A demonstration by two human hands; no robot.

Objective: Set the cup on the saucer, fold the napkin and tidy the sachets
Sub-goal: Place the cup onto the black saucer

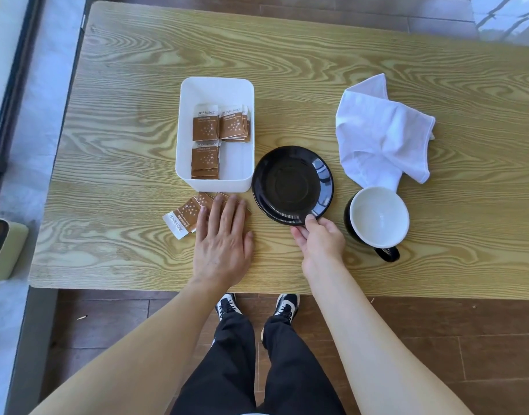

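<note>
The white tray [185, 121] is holding brown sachets [205, 127]; the cup [377, 217] is sitting empty at its four o'clock. The right hand [320, 238] is pinching the saucer [291, 185] rim, while the left hand [224, 238] is lying flat, fingers spread, on loose sachets [182, 217].

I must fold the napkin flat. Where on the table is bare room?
Bare wood lies beyond the white box and napkin, and left of the box. Crowded: saucer, cup, loose sachets and both hands near the front.

My left hand [222, 238] lies flat over the loose sachets [182, 215], hiding all but those poking out toward ten o'clock, so their number is unclear. My right grip [318, 238] covers the saucer [291, 184] rim at six o'clock. The counter [131, 94] runs past the frame at three o'clock.
</note>
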